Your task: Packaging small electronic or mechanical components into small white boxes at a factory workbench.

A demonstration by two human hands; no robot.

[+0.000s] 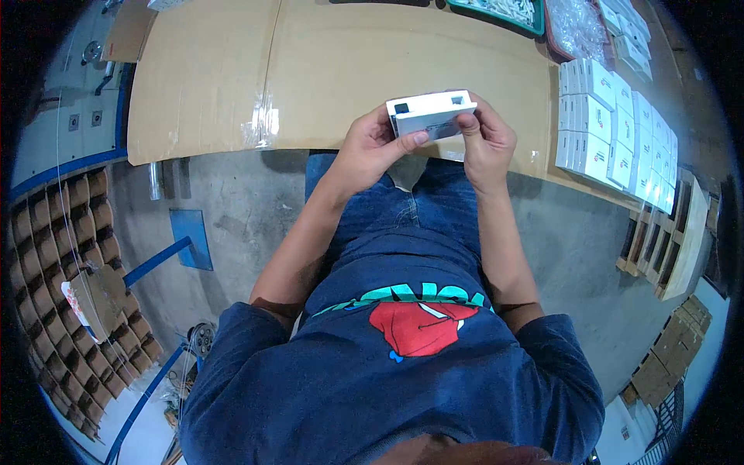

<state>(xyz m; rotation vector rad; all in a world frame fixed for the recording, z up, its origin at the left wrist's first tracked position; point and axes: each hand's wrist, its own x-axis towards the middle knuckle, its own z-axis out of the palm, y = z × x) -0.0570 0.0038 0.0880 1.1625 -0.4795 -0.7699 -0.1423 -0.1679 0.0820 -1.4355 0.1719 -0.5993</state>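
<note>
Both my hands hold a small white carton [431, 120] just over the near edge of the cardboard-covered table. Its upper side faces me, with dark gaps at the two corners; what lies inside cannot be made out. My left hand [367, 152] grips the carton's left end, its thumb along the lower front edge. On the other end my right hand [488, 146] is closed, its thumb pressing the front face near the top corner. The fingers behind the carton are mostly hidden.
Stacked white cartons [593, 128] stand at the table's right side. Behind them are a red tray with clear plastic bags [577, 31] and a green tray [539, 27] of small pale parts. Brown cardboard [333, 70] covers the table. A wooden pallet [674, 232] sits at right.
</note>
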